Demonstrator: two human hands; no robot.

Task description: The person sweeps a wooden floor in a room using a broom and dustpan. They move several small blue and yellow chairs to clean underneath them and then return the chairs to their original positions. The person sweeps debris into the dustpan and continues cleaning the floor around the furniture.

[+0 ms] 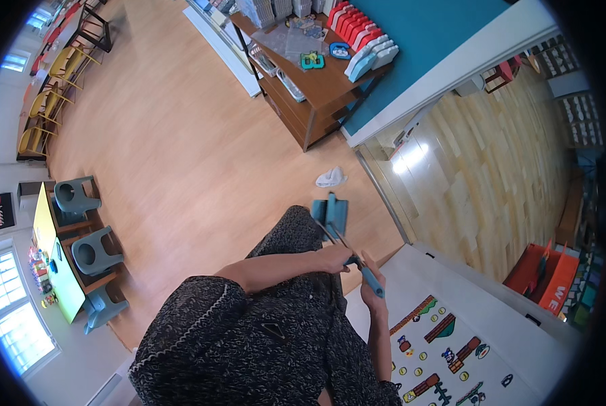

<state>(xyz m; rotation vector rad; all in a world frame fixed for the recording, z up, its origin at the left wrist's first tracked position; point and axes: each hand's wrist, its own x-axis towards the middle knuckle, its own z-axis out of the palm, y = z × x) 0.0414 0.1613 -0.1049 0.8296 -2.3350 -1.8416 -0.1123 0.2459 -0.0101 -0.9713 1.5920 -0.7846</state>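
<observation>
Spreading across the lower middle of the frame, a dark speckled garment (269, 352) was seen nearest the camera. Just right of centre, the hands were held close together. The left hand (335, 259) was closed around the thin handles (344, 241), while the blue grip (372, 281) was clasped in the right hand (368, 291); which handle that grip belonged to could not be told. Below the handles' far ends, a blue broom (331, 206) and dustpan (342, 218) were held close together by the floor. Just above them, a crumpled white cloth (331, 177) was left on the pale wooden floor (181, 135). At lower right, a white panel (492, 318) was decorated with cartoon stickers. At upper middle, a brown shelf (327, 95) was loaded with red and white pieces. At far left, grey-green stools (98, 252) were lined beside a bright green table (65, 284), and yellow chairs (44, 105) were placed at upper left.
</observation>
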